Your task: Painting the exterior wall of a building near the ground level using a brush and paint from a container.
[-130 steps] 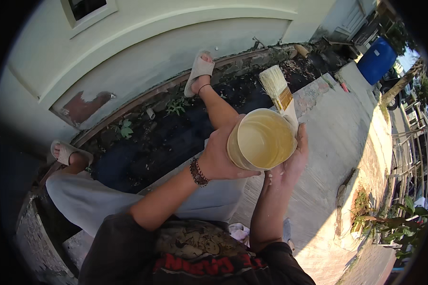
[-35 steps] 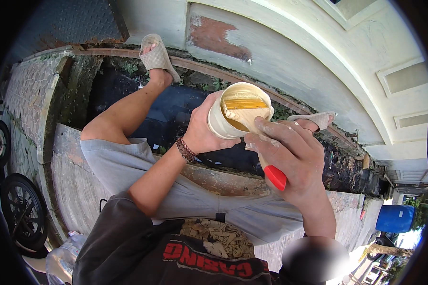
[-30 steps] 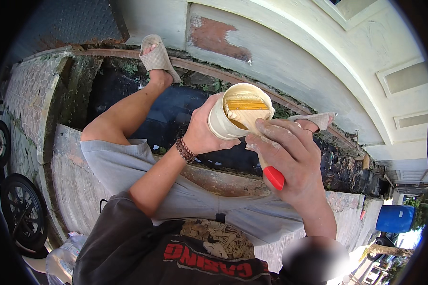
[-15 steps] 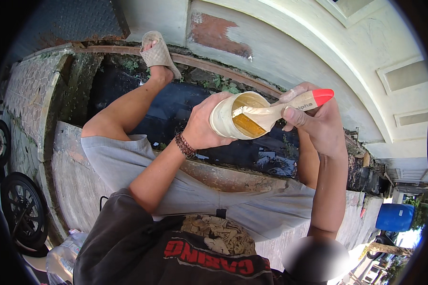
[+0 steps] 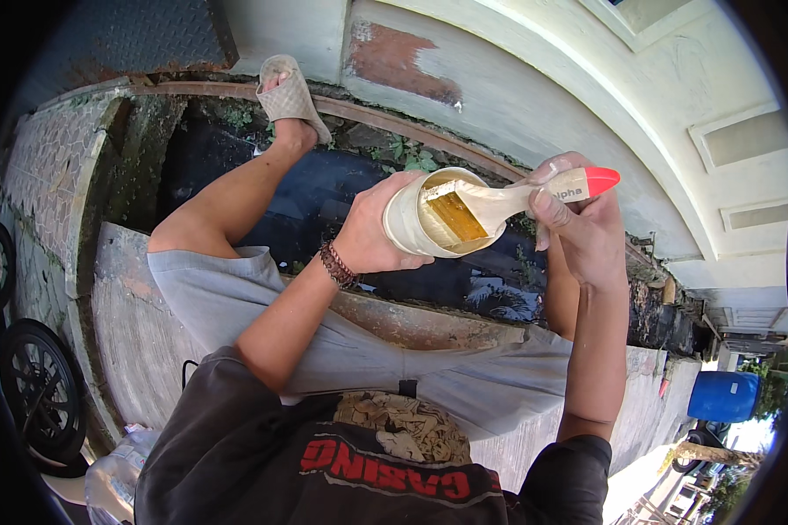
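Observation:
My left hand (image 5: 378, 226) is wrapped round a cream-coloured paint cup (image 5: 404, 229), its mouth tilted to the right. Between the thumb and fingers of my right hand (image 5: 580, 214) is a paintbrush (image 5: 499, 203) with a pale wooden handle and a red end. The brush's gold metal band and its paint-coated head are inside the mouth of the cup. Whether the bristles touch the cup's wall or any paint is hard to make out.
A ditch of dark water (image 5: 306, 206) runs below my hands, between a concrete ledge (image 5: 438, 322) and a pale wall (image 5: 517, 105) with a reddish-brown patch. My sandalled foot (image 5: 284, 96) rests across the ditch. A wheel (image 5: 39, 389) is at left, a blue barrel (image 5: 724, 396) at right.
The brush head has moved left, deeper into the cup's mouth, and turned so its metal band shows more flatly. The cup stays almost in place.

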`<action>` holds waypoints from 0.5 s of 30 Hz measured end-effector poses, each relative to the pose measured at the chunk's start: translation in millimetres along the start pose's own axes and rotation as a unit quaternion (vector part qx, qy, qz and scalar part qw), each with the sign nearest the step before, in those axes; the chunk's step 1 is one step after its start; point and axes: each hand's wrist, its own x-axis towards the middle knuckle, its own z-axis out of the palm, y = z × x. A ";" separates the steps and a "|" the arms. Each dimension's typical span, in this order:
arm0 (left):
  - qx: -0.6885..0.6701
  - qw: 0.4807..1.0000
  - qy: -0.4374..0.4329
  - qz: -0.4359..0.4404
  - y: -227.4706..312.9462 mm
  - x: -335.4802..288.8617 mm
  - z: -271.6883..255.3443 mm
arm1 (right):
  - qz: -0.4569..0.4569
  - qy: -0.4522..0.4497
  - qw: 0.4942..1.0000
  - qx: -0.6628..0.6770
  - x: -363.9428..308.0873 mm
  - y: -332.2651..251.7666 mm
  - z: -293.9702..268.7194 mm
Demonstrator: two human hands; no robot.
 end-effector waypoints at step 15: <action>-0.158 0.975 -0.063 -0.143 10.7 -5.7 0.9 | -0.371 -0.006 0.820 -0.436 -61.5 22.9 42.8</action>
